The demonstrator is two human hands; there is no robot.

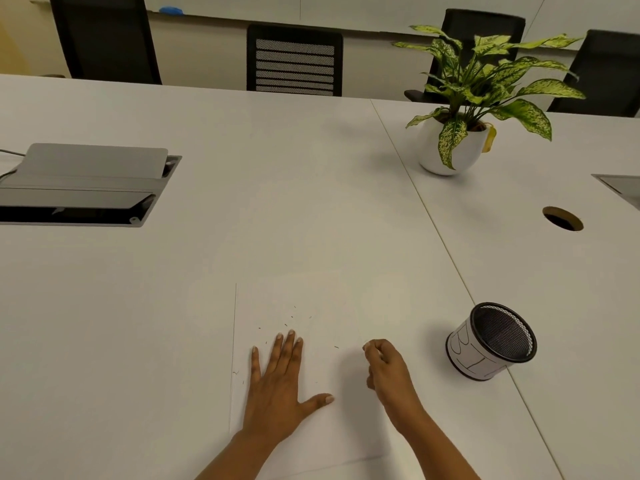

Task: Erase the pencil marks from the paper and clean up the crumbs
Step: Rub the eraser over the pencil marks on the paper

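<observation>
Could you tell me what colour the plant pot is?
The plant pot is white; head view.

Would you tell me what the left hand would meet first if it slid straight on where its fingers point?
Probably the crumbs scattered on the paper just beyond the left hand; past them, the table looks free.

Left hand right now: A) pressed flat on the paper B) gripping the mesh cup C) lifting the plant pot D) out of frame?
A: the left hand lies palm down, fingers straight and spread, on the paper, well apart from the mesh cup.
</observation>
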